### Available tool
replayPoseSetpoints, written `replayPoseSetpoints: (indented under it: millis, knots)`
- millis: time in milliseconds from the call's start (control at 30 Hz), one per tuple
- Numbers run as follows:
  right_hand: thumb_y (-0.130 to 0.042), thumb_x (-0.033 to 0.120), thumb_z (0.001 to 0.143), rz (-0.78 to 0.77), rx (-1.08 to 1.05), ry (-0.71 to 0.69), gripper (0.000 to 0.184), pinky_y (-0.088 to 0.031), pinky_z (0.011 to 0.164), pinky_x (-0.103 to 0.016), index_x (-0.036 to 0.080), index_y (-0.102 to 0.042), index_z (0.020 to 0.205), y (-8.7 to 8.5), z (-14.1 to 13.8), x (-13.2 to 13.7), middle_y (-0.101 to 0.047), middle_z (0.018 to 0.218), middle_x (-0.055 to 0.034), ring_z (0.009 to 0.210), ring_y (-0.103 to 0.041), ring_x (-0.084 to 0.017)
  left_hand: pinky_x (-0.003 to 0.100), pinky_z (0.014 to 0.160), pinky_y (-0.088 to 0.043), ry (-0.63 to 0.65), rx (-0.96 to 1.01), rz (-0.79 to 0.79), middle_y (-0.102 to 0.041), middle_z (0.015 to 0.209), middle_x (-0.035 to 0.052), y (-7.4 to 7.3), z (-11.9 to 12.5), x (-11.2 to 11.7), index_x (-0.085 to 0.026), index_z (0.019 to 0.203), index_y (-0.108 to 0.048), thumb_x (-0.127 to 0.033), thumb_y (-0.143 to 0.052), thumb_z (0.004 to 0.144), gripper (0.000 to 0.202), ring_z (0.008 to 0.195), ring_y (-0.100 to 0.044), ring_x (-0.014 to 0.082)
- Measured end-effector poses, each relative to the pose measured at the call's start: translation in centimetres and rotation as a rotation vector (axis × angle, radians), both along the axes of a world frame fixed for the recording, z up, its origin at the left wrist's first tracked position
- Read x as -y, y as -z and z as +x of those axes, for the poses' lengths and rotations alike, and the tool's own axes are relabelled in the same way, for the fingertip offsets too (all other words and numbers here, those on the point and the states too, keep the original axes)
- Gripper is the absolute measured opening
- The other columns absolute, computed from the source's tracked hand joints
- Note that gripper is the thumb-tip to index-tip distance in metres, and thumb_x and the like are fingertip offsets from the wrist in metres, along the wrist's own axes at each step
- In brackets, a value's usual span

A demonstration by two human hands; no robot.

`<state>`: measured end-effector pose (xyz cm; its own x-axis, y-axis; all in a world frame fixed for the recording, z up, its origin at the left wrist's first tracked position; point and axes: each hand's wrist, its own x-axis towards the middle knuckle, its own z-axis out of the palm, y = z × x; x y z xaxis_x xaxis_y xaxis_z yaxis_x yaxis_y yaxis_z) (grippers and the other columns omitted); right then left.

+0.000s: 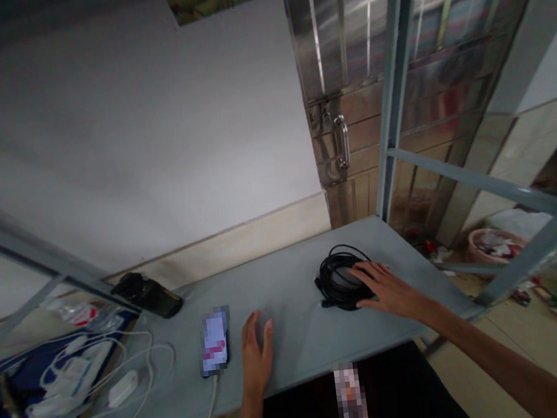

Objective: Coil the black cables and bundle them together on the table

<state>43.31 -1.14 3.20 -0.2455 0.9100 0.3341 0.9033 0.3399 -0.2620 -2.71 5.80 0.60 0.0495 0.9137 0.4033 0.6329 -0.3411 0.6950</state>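
Note:
A coil of black cable lies on the grey tabletop, right of its middle. My right hand reaches over the coil's right side, fingers stretched out and thumb apart; whether the fingertips press on the cable I cannot tell. My left hand is near the table's front edge, thumb and fingers apart, with nothing in it. Just left of that hand lies a phone with a lit, blurred-out screen and a white cable running from its lower end.
A dark bottle lies at the back left. White cords, a white adapter and a power strip crowd the left end. Grey metal posts frame the table. A metal door and a pink basin are at right.

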Motion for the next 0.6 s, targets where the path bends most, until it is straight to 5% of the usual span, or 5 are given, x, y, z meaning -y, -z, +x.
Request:
replayPoseSetpoints:
  millis: [100,167,400,600]
  knots:
    - [-0.084,0.055,0.104,0.033,-0.076,0.014,0.101,-0.046,0.132,-0.065,0.028,-0.030,0.184,-1.1,-2.0,-0.3,-0.048,0.176,-0.0208,0.162,-0.049,-0.043,0.067,0.133,-0.048,0.001,-0.004,-0.004,-0.072,0.154,0.0184,-0.2,0.1,0.0,-0.021,0.147,-0.069,-0.074,-0.058,0.108,0.067,0.151,-0.066,0.0390]
    - [-0.078,0.051,0.109,0.079,-0.096,-0.016,0.096,-0.046,0.133,-0.066,0.032,-0.025,0.186,-1.6,-3.3,-0.9,-0.045,0.180,-0.0190,0.165,-0.047,-0.042,0.067,0.133,-0.048,-0.007,-0.011,-0.010,-0.072,0.155,0.0182,-0.4,0.1,0.1,-0.021,0.147,-0.069,-0.074,-0.058,0.108,0.066,0.151,-0.066,0.0390]
    - [-0.052,0.020,0.119,0.097,-0.026,-0.140,0.054,-0.047,0.132,-0.067,0.026,-0.054,0.172,0.0,-6.3,-2.8,-0.057,0.175,-0.0146,0.158,-0.059,-0.034,0.067,0.133,-0.048,-0.016,-0.020,-0.019,-0.072,0.155,0.0189,-0.5,0.2,0.2,-0.021,0.146,-0.070,-0.075,-0.058,0.107,0.067,0.151,-0.066,0.0392]
    - [-0.049,0.026,0.120,0.158,-0.164,-0.117,0.047,-0.047,0.134,-0.056,0.027,-0.060,0.166,-0.3,-4.2,-1.7,-0.067,0.165,-0.0098,0.153,-0.063,-0.028,0.067,0.132,-0.049,-0.018,-0.017,-0.016,-0.072,0.154,0.0193,-0.4,0.2,0.2,-0.021,0.147,-0.069,-0.074,-0.059,0.108,0.067,0.150,-0.067,0.0389]
